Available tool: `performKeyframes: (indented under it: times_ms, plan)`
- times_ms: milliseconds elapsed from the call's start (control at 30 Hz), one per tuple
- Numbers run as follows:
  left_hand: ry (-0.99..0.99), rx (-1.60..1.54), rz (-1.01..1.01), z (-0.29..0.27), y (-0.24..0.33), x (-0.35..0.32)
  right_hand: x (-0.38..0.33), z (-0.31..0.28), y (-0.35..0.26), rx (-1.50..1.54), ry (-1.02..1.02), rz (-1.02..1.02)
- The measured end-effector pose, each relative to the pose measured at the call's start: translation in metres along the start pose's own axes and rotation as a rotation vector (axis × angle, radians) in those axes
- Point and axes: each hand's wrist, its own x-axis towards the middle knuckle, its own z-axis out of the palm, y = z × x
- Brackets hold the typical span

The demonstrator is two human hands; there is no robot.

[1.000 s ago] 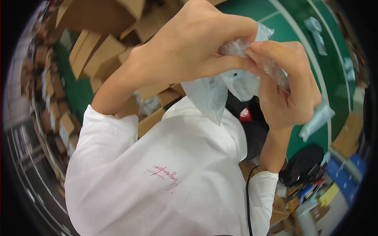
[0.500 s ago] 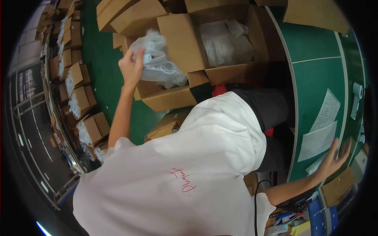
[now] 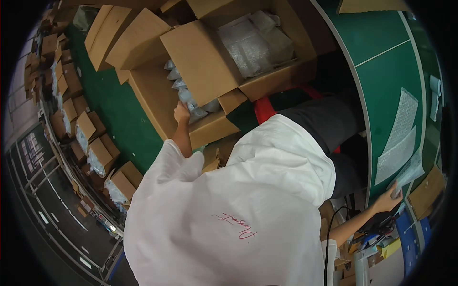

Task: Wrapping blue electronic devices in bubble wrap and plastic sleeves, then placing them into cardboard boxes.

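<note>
My left hand (image 3: pixel 181 113) reaches down into an open cardboard box (image 3: pixel 148 90). Its fingers are closed at the edge of a clear-wrapped package (image 3: pixel 196 113), the near one in a row of similar packages along the box wall; a box flap partly hides that row. Out to the right, my right hand (image 3: pixel 389 200) grips the end of a translucent bubble wrap bag (image 3: pixel 410 169), raised at the edge of the green table (image 3: pixel 386 95).
Beside the left box stands another open carton holding flat bubble wrap bags (image 3: pixel 257 47). Two bubble wrap sheets (image 3: pixel 398 143) lie on the table, near a tape dispenser (image 3: pixel 435 97). Several cartons (image 3: pixel 98 152) with wrapped contents line the far left. A red stool (image 3: pixel 264 109) is under the table side.
My left hand has lowered the clear-wrapped package into the box, among the others. My right hand, empty before, has taken hold of a bubble wrap bag. The view has shifted.
</note>
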Motion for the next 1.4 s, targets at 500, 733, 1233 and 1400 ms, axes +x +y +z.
performKeyframes:
  times_ms: [500, 733, 1233, 1400]
  plan:
    - [0.448, -0.958, 0.425, -0.156, 0.165, -0.084, 0.061, -0.166, -0.082, 0.176, 0.246, -0.323]
    - [-0.11, -1.249, 1.499, -0.3, 0.297, -0.274, -0.02, -0.183, -0.238, 0.721, -0.425, -0.892]
    - [-0.038, -0.759, 1.302, -0.287, 0.241, -0.232, -0.138, -0.077, -0.367, 1.009, -0.476, -1.755]
    - [0.106, -0.698, 1.008, -0.277, 0.207, -0.153, -0.051, -0.078, -0.338, 1.08, -0.351, -1.362]
